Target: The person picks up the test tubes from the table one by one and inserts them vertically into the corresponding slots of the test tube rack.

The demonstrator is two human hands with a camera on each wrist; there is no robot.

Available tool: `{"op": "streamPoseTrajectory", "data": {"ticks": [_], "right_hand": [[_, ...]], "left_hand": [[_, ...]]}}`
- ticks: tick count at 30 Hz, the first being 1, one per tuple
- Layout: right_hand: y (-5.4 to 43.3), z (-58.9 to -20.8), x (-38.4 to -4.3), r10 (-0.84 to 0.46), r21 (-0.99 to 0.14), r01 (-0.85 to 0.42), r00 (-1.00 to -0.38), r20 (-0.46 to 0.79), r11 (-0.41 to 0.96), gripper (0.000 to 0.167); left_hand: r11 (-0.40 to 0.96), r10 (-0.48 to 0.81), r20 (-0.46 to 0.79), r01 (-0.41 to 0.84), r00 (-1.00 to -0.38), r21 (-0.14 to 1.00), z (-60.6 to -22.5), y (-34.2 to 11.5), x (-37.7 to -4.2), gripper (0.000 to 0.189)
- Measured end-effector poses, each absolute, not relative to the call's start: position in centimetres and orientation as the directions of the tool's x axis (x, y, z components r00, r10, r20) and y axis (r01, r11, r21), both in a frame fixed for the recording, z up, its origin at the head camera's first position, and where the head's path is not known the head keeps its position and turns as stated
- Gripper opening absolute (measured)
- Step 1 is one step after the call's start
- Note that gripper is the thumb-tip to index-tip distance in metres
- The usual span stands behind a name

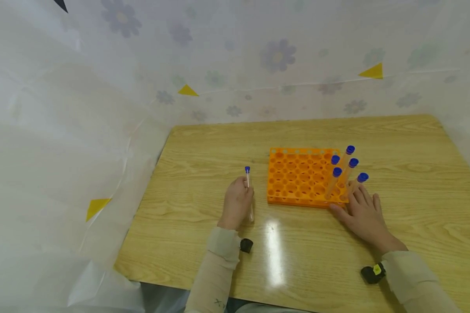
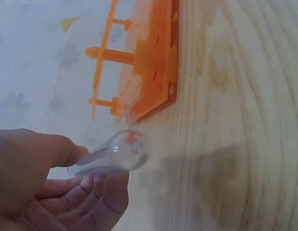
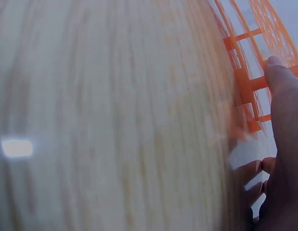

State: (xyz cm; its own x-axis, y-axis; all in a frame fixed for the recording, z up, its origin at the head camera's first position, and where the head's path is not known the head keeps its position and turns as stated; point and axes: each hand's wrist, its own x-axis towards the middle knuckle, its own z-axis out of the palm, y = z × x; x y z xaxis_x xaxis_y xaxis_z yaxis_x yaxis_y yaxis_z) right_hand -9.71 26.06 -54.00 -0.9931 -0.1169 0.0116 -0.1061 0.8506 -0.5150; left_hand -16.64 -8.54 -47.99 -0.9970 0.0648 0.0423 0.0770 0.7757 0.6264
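Observation:
My left hand (image 1: 236, 202) pinches a clear test tube (image 1: 251, 214) with a blue cap (image 1: 247, 168) between thumb and fingers. It is left of an orange tube rack (image 1: 307, 201), apart from it. In the left wrist view, the tube's rounded bottom (image 2: 134, 149) faces the camera. Several blue-capped test tubes (image 1: 333, 182) stand in the rack's right end, some leaning. At the rack's front right corner rests my right hand (image 1: 366, 217), its fingers spread loosely along the side. The right wrist view has the right thumb (image 3: 278, 74) touching the rack's frame.
The rack sits on a wood-grain table (image 1: 203, 161). White sheeting with a flower pattern (image 1: 278, 55) hangs behind and at the sides, with yellow triangles (image 1: 372, 71) on it. Each sleeved wrist bears a small black device (image 1: 246, 245). Light glares off the table (image 1: 274, 256) between the arms.

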Motion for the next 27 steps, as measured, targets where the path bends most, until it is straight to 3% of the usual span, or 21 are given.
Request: {"op": "streamPoseTrajectory", "data": {"ticks": [16, 27], "right_hand": [[26.3, -54.1, -9.7, -0.114, -0.515, -0.106, -0.993, 0.016, 0.85, 0.082], [26.1, -53.9, -9.6, -0.11, -0.515, -0.1, -0.994, 0.011, 0.851, 0.082]], "left_hand": [[0.756, 0.176, 0.204, 0.265, -0.963, 0.599, -45.9, -5.6, -17.3, 0.027], [0.686, 0.237, 0.197, 0.307, -0.951, 0.66, -44.2, -2.7, -17.7, 0.031]]}}
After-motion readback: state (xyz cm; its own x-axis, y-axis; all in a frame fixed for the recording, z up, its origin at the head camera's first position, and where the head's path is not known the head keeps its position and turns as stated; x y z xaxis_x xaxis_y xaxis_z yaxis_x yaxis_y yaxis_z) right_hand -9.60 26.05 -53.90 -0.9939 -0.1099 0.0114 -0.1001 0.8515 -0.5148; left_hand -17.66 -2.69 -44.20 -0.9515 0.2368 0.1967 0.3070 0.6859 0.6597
